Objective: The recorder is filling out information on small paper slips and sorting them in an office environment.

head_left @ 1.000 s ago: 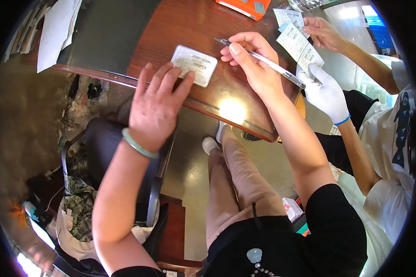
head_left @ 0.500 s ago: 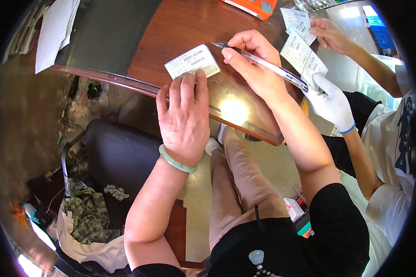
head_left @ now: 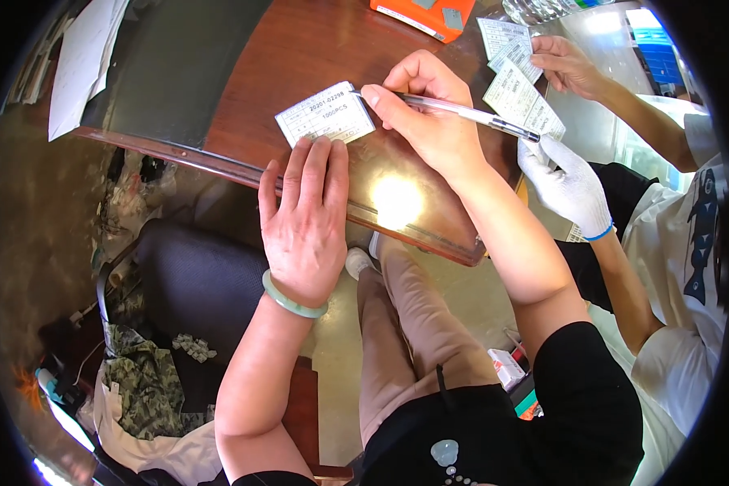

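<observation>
A white printed label lies flat on the brown wooden desk near its front edge. The fingertips of my left hand press on the label's lower edge, fingers stretched out flat; a pale green bangle circles that wrist. Between the thumb and fingers of my right hand is a clear-barrelled pen, its tip at the label's upper right corner. Whether the tip touches the paper, I cannot tell.
At the right, a co-worker's bare hand and white-gloved hand hold several printed labels. An orange box stands at the back. White papers and a dark mat are at left. A black chair stands below the desk.
The pen tip has moved from left above the label to its upper right corner. My left hand stays on the label. The whole view has shifted slightly.
</observation>
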A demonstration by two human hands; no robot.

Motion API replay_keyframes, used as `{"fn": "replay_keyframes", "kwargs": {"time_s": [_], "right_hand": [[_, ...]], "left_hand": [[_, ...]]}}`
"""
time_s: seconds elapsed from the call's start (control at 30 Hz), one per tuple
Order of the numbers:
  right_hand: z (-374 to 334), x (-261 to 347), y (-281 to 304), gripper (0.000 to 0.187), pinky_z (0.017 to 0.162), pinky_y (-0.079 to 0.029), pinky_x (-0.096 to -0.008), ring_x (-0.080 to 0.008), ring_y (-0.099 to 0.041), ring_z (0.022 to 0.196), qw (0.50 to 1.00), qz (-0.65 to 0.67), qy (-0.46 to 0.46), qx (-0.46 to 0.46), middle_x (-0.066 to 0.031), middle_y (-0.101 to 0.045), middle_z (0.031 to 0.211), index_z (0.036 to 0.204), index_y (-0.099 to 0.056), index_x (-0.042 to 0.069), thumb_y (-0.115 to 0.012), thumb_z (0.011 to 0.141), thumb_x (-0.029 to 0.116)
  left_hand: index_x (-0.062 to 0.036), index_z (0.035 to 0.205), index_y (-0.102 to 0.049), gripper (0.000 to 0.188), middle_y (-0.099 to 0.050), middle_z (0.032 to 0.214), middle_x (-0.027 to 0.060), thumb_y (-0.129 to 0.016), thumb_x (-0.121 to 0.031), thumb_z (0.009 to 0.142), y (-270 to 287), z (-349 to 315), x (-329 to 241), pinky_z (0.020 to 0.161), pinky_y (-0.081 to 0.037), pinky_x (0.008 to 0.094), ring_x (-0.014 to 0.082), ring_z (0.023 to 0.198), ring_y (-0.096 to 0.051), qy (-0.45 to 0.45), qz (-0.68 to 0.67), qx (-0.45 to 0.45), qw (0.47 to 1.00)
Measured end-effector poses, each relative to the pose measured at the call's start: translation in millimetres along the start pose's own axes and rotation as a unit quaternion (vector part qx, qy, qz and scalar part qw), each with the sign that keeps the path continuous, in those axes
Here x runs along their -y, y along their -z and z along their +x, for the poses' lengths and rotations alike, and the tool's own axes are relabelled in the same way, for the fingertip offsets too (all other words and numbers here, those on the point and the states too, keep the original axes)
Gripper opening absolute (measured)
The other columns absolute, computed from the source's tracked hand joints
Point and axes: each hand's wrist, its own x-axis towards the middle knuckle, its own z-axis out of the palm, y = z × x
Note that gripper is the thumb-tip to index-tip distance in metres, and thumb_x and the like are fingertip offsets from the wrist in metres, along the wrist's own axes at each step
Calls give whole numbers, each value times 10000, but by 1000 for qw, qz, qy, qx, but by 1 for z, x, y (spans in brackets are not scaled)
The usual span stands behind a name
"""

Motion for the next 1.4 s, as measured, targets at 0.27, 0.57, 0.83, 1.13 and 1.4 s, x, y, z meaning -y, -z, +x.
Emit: {"fn": "replay_keyframes", "kwargs": {"time_s": [0.27,0.57,0.83,1.13,1.4], "right_hand": [[-5,3,1,282,472,-359,-208,-14,-473,546,998,-49,5,-29,11,-554,604,735,-465,55,-712,867,83],[-3,6,-2,300,414,-352,-217,-25,-474,492,998,-36,-27,-41,14,-544,585,707,-468,56,-713,868,117],[7,17,-1,285,404,-366,-220,-42,-497,465,998,-17,-55,-30,-9,-567,572,700,-479,57,-707,862,115],[2,-1,-11,300,464,-324,-238,-23,-412,543,998,-56,33,-29,34,-474,563,674,-443,54,-686,850,49],[1,-4,-12,307,451,-308,-247,-27,-393,518,995,-92,24,-7,23,-466,531,675,-430,56,-684,848,68]], "left_hand": [[-73,1339,-518,479,-487,1391,65,-512,-102,861,-7,-12,3,1063,-333,468,226,1320,-444,-10,-9,-7,1000],[-56,1386,-458,554,-437,1432,68,-516,-3,838,-5,-16,1,1074,-305,452,252,1338,-412,28,-29,-10,999],[-56,1384,-447,555,-445,1396,46,-522,-8,836,-8,-12,0,1053,-322,432,202,1318,-424,32,-12,-3,999],[-40,1369,-452,573,-449,1387,73,-552,-2,806,-18,-12,-6,1046,-328,448,239,1304,-431,42,-5,-35,998],[-38,1367,-452,604,-450,1392,84,-560,10,774,-26,-13,-7,1063,-318,470,259,1307,-431,47,-16,-56,997]]}}
